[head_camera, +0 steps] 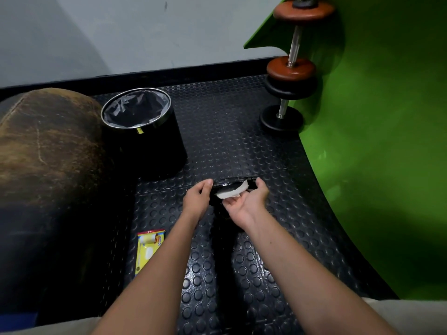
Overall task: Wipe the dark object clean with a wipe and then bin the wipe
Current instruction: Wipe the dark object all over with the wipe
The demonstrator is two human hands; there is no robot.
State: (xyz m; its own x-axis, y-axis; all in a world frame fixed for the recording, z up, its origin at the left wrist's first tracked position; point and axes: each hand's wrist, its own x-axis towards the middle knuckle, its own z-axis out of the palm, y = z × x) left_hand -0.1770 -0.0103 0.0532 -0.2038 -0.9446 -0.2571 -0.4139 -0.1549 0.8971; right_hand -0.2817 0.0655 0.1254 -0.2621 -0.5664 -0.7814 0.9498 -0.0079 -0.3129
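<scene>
A dark, shiny flat object [229, 183] is held up over the studded black floor mat [242, 141]. My left hand [197, 197] grips its left end. My right hand [249, 201], palm up, holds its right end, with a white wipe [232, 191] pinched between its fingers against the object's surface. Most of the object's lower part is lost against the dark mat. A black round bin [142, 131] with a grey liner stands open to the upper left of my hands.
A yellow wipe packet [148, 250] lies on the mat by my left forearm. A worn brown padded cushion [46, 151] fills the left side. Two dumbbells [290, 68] lean against a green curved wall [387, 141] at the right.
</scene>
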